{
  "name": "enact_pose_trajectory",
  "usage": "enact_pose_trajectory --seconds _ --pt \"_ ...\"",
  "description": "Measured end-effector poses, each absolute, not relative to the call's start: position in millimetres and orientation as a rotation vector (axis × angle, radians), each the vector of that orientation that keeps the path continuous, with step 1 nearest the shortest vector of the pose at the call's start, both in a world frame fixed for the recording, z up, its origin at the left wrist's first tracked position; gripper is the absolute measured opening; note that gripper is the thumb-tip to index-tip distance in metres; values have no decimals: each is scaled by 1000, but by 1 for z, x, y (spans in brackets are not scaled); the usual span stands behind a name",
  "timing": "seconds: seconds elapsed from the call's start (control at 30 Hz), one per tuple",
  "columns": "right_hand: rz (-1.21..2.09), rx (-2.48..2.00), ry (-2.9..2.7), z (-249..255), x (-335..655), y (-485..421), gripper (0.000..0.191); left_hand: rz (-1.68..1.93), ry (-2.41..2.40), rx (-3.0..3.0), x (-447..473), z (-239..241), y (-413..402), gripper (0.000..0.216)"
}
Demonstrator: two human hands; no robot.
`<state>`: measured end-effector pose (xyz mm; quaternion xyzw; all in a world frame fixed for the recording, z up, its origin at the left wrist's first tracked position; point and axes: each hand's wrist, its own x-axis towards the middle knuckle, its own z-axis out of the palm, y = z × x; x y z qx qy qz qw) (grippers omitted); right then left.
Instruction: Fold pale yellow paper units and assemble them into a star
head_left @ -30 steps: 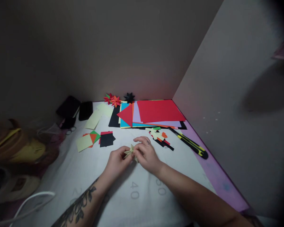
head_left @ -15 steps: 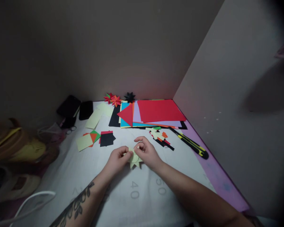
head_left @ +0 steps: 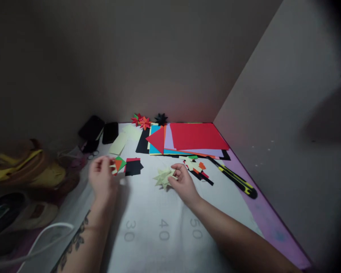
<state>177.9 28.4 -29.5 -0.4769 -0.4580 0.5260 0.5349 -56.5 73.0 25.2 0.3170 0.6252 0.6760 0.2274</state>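
A pale yellow-green folded paper star (head_left: 163,178) with several points is pinched at its right side by my right hand (head_left: 184,184). It is held just over the white table cover. My left hand (head_left: 102,178), blurred, is over the left part of the table, with its fingers curled together. What they hold, if anything, cannot be made out. Beside its fingertips lie small green and orange paper squares (head_left: 120,163), partly covered by the hand. A pile of black and red paper squares (head_left: 133,167) lies just right of them.
Coloured paper sheets (head_left: 199,136) are stacked at the back. Red-orange paper stars (head_left: 144,122) and a black paper star (head_left: 161,119) stand behind them. Paper scraps (head_left: 197,167) and a yellow-black utility knife (head_left: 235,180) lie right. Scissors handles (head_left: 93,154) and dark phone-like objects (head_left: 110,132) are left.
My left hand has let go of the pale star and moved left to the small paper squares. My right hand still holds the star, now slightly farther forward. The view has shifted slightly.
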Motion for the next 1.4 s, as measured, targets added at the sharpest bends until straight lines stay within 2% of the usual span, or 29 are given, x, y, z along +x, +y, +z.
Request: enact_pose_trajectory --seconds 0.13,0.53,0.77,0.9,1.03,1.1,1.27,1.4 --pt "1260 -1114 -1094 -30 177 26 31 2213 1971 591 -112 20 91 16" --pt "1215 -1053 -1087 -27 181 24 29 2245 1913 749 -158 -7 93 11" --pt "1169 -1080 -1128 -26 180 27 31 2191 1847 907 -131 8 86 6" --pt "1139 -1079 -1190 -23 176 25 33 1907 1611 1160 -66 19 69 20" --pt "1029 -1110 -1276 -22 174 20 30 1105 1048 1266 -4 18 38 60" --pt "927 -1112 -1341 -22 175 19 26 944 1068 1227 12 16 25 57" --pt "644 -979 -1572 -18 179 17 16 934 1242 1400 17 13 16 30" --pt "603 -932 -1646 -13 182 16 14 935 1294 1565 12 9 16 28"
